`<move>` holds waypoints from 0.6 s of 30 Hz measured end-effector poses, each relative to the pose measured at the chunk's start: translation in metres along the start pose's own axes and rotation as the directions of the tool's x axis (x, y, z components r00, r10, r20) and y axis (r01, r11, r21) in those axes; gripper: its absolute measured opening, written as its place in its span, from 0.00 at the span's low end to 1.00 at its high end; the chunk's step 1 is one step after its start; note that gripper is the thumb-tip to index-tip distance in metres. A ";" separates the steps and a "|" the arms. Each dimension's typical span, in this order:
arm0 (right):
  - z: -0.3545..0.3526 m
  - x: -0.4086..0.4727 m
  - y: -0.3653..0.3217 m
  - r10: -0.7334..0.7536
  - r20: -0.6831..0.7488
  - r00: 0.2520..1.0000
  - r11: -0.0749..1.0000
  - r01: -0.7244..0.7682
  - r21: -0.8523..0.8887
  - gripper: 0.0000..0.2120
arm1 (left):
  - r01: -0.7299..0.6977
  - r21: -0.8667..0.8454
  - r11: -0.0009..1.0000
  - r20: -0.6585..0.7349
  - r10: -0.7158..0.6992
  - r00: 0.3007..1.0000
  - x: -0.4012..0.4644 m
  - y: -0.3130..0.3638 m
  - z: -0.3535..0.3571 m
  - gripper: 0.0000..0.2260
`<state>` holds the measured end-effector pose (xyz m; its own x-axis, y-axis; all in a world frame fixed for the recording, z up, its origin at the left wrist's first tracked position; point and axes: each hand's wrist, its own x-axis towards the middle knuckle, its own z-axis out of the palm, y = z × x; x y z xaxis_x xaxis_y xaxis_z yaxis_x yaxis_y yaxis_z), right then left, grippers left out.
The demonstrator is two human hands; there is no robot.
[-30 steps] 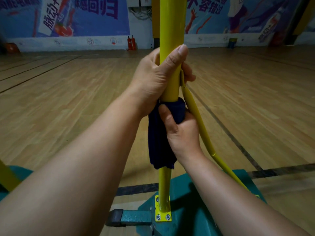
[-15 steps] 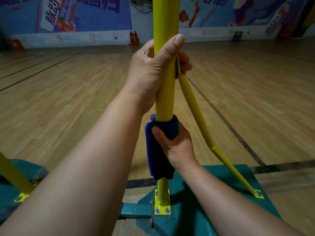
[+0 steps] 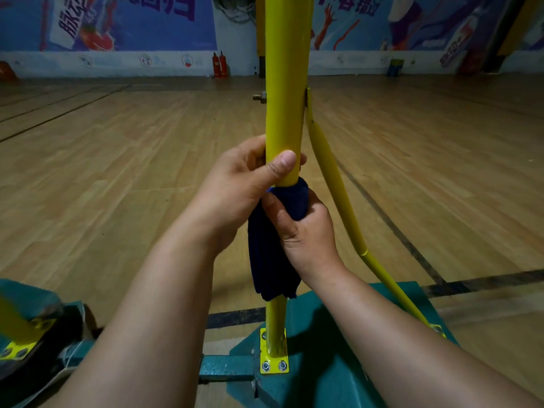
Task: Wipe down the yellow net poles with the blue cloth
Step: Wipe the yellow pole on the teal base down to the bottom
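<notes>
Head view, near to far:
base: green base [image 3: 329,363], yellow pole [image 3: 285,92] bolted upright on it
right hand [image 3: 306,231]: clamps blue cloth [image 3: 270,254] round pole, higher than 0.5 s ago
left hand [image 3: 235,184]: grips bare pole, now touching the right from above; was well apart
brace [image 3: 332,184]: beside pole, untouched
far: fire extinguishers [image 3: 220,64] at wall
</notes>
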<state>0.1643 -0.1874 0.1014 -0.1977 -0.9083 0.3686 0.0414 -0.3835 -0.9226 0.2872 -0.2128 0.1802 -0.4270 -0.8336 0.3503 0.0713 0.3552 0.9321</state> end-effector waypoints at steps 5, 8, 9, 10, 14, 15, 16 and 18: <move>-0.002 -0.006 0.010 -0.015 -0.003 1.000 1.000 0.015 -0.013 0.20 | 0.012 0.052 0.999 -0.011 -0.011 1.000 -0.002 0.001 0.001 0.23; -0.002 -0.013 0.024 0.030 -0.003 1.000 1.000 -0.030 -0.008 0.21 | 0.024 0.095 0.995 -0.013 -0.023 1.000 -0.002 0.003 0.002 0.23; -0.001 -0.015 0.028 0.042 -0.007 0.999 0.999 -0.042 -0.012 0.21 | 0.025 0.107 0.994 -0.029 -0.023 0.999 -0.003 0.002 0.004 0.22; 0.001 -0.017 0.031 0.045 -0.018 0.999 0.999 -0.045 -0.020 0.20 | 0.024 0.115 0.993 -0.052 -0.018 0.998 -0.005 0.001 0.007 0.20; 0.001 -0.017 0.032 0.037 -0.046 0.998 0.997 -0.040 -0.060 0.20 | 0.009 0.126 0.992 -0.127 0.007 0.992 -0.011 -0.001 0.014 0.17; 0.000 -0.017 0.031 0.039 -0.036 0.999 0.997 -0.041 -0.064 0.19 | 0.011 0.125 0.992 -0.131 0.005 0.991 -0.012 0.000 0.015 0.18; -0.002 -0.016 0.030 0.041 -0.025 0.999 0.997 -0.043 -0.063 0.18 | 0.014 0.120 0.993 -0.132 0.002 0.991 -0.012 0.001 0.015 0.18; -0.003 -0.013 0.023 0.038 -0.014 0.999 0.998 -0.038 -0.044 0.18 | 0.021 0.106 0.994 -0.132 -0.006 0.991 -0.012 0.002 0.015 0.15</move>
<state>0.1653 -0.1842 0.0748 -0.2094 -0.9198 0.3319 0.0062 -0.3407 -0.9402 0.2794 -0.1957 0.1770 -0.3043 -0.8846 0.3535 -0.0331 0.3806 0.9241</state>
